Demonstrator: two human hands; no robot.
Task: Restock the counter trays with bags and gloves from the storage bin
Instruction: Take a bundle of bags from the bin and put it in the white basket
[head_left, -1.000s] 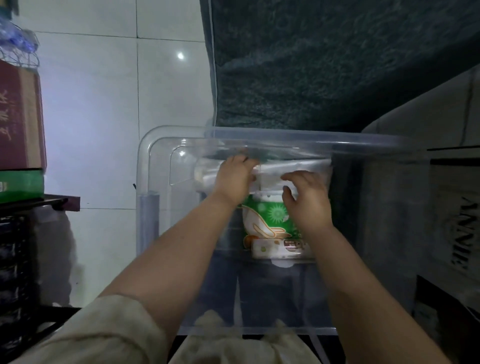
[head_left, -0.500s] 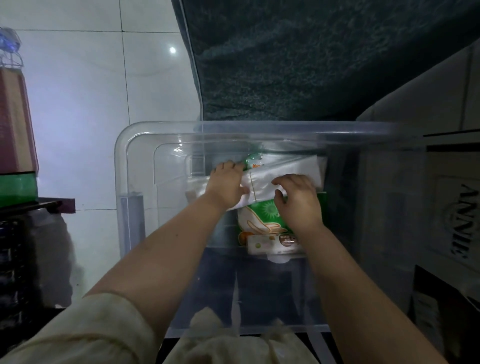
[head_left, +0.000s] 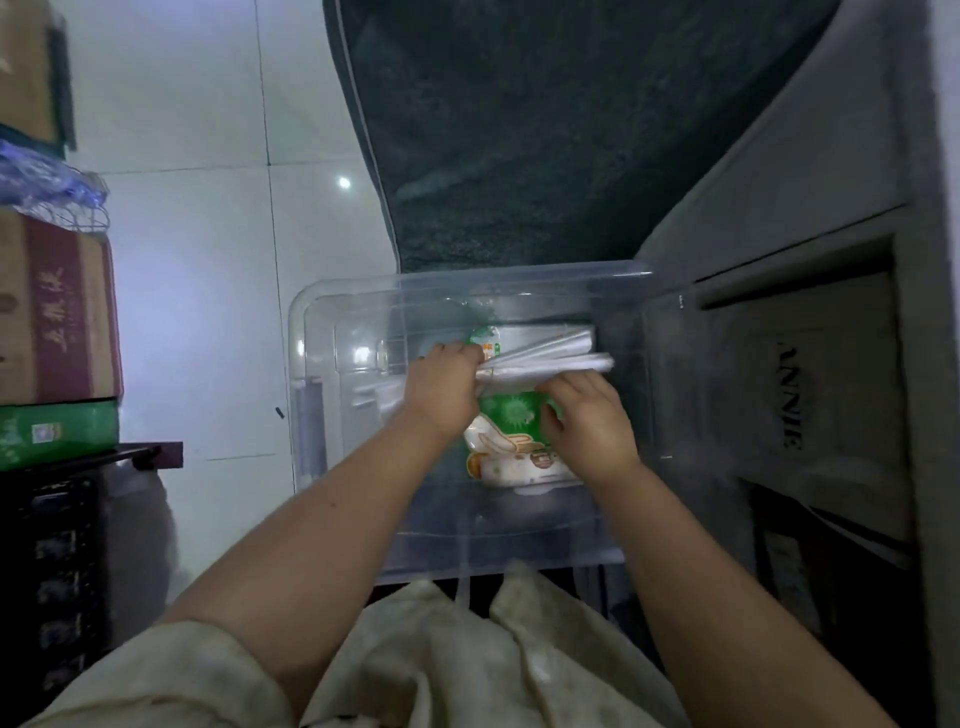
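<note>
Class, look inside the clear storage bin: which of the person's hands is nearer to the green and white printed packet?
The right hand. It lies on the green and white printed packet, covering its right side. The left hand sits up and left of it, gripping the white bag bundle.

A red-printed cardboard box (head_left: 54, 312) sits on a green box (head_left: 57, 434) at left, beside white floor tiles (head_left: 197, 270).

One clear bin (head_left: 322, 332) – two hands in it, left (head_left: 441, 389) and right (head_left: 589, 421) – two packets: white (head_left: 545, 361), green (head_left: 511, 441)
</note>
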